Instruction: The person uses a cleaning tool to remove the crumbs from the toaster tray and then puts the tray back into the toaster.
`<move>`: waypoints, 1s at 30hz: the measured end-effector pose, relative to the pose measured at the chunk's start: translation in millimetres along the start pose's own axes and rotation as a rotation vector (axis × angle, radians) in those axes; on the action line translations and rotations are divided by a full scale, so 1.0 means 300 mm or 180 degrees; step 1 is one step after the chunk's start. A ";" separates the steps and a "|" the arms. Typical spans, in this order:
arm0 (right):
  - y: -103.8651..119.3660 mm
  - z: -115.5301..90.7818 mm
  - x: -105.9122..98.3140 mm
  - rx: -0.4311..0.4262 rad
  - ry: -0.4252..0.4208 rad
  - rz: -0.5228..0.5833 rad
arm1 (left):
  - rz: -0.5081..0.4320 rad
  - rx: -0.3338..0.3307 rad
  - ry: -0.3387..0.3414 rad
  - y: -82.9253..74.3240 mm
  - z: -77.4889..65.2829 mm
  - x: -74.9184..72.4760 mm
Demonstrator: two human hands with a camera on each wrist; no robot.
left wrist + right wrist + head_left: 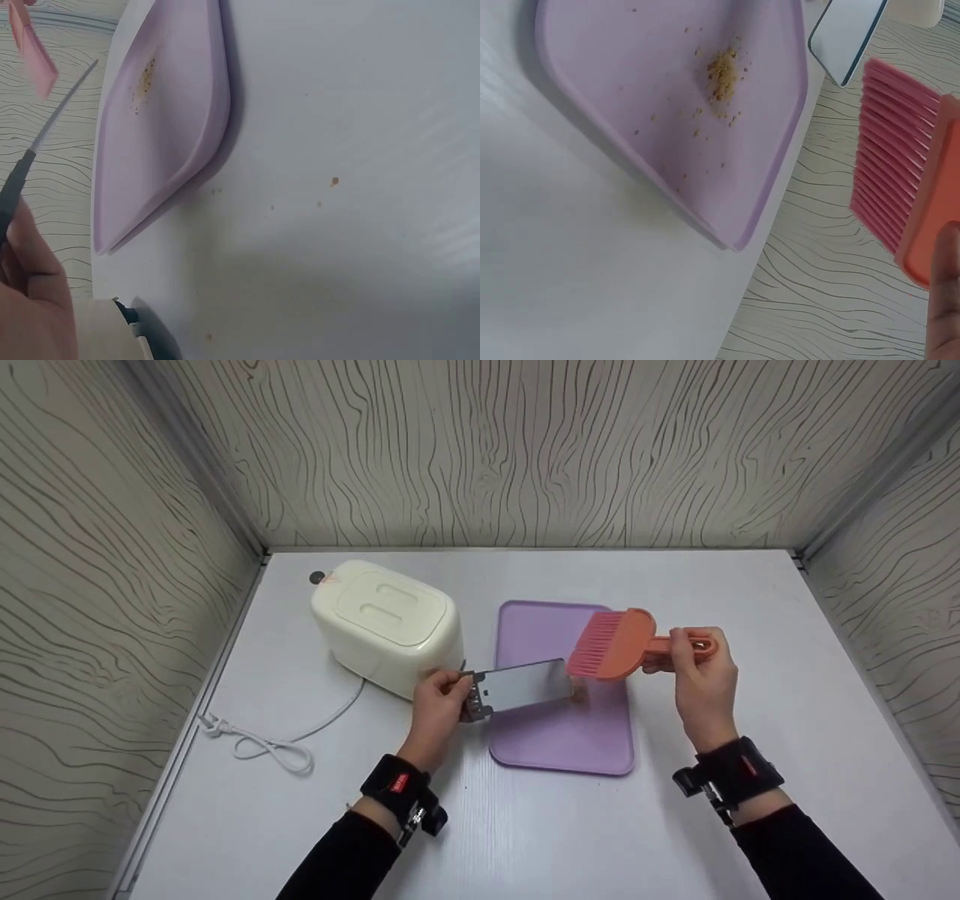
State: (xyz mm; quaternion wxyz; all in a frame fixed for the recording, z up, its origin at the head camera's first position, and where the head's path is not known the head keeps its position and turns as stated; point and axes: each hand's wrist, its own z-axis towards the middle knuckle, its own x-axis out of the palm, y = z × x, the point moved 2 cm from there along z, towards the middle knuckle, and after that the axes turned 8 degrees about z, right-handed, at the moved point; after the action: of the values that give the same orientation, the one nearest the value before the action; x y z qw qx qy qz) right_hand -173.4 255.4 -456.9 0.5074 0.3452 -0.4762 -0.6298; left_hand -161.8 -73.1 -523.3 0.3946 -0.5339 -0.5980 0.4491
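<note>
Walls patterned with wavy lines (495,450) are seen behind and on both sides of a white worktop (540,836); by it are borne a cream toaster (386,630), stood to the left of a purple tray (559,746), and the tray itself, laid flat; farther left of the tray, a white cord (251,734) is partly bundled, its plug lying loose; above the tray's right edge, an orange brush (619,645) with pink bristles is gripped by its handle in the right hand (705,682); above the tray's left and middle, a flat metal plate (525,686) is pinched at its dark end by the left hand (439,709); the two hands are well apart, though bristles and plate tip are near each other, with no contact to be made out; on the tray, a small heap of crumbs (722,75) is ringed by scattered specks, and stray crumbs (334,181) are dotted over the worktop on the near side of the tray; the brushing may be judged well advanced, since no crumbs can be made out on the plate's visible face; the plate is not yet set down, and the stray crumbs are seemingly left to be cleared.
</note>
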 end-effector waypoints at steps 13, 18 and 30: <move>0.043 -0.044 0.179 0.0123 0.0773 0.0390 | 0.0104 0.0013 0.0098 0.000 -0.005 0.015; 0.045 -0.064 0.227 0.0199 0.1011 0.0333 | 0.0299 0.0054 0.0068 -0.004 -0.010 0.021; 0.015 -0.072 0.260 0.0098 0.1275 0.0234 | 0.0314 0.0058 0.0098 -0.005 -0.015 0.022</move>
State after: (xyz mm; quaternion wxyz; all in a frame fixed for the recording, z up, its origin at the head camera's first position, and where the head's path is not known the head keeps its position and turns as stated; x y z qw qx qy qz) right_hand -171.3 174.2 -455.4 0.6092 0.4537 -0.3876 -0.5223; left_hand -158.8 -66.1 -520.5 0.3859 -0.5659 -0.5607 0.4652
